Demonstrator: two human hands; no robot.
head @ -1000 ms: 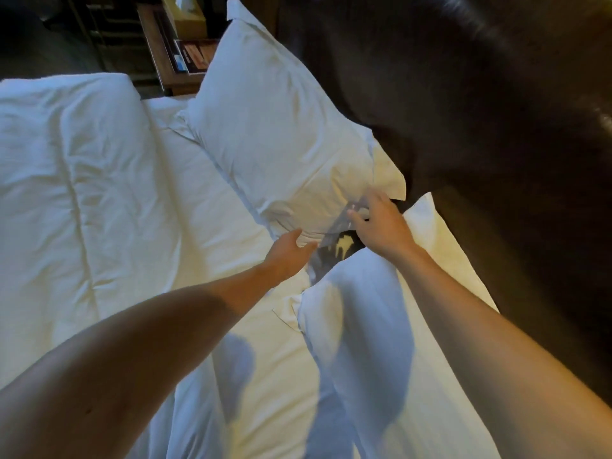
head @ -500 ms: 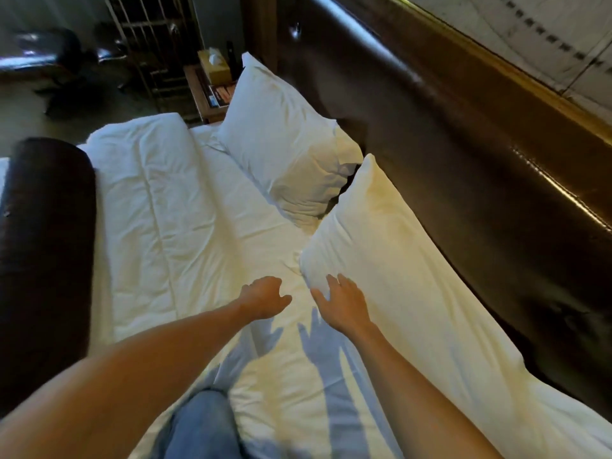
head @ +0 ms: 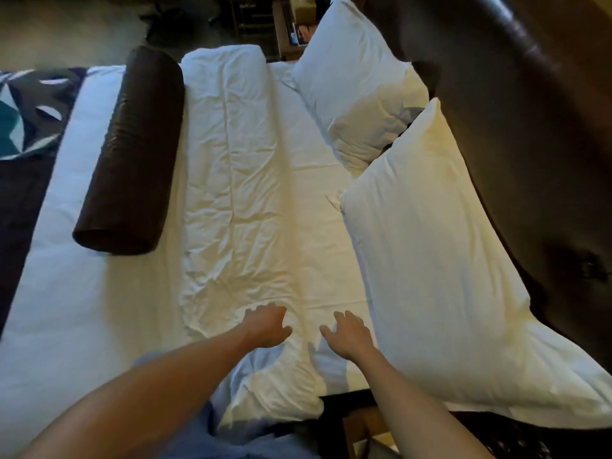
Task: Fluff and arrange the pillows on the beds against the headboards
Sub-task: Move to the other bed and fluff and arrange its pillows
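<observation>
Two white pillows lean against the dark brown headboard (head: 516,134) on the right. The near pillow (head: 440,260) stretches from mid-frame to the bed's near corner. The far pillow (head: 357,91) stands behind it, its lower end tucked behind the near one. My left hand (head: 266,326) hovers over the folded white duvet (head: 238,200), fingers apart, holding nothing. My right hand (head: 351,332) is over the sheet just left of the near pillow, fingers spread and empty. Neither hand touches a pillow.
A dark brown bolster cushion (head: 129,154) lies on the bed left of the duvet fold. A patterned bed runner (head: 26,120) covers the far left. A bedside table (head: 291,28) with a tissue box stands beyond the far pillow. The bed's near edge runs below my arms.
Both hands have come away from the pillows and drawn back toward the bed's near edge. The view has pulled back, so the bolster and runner now show.
</observation>
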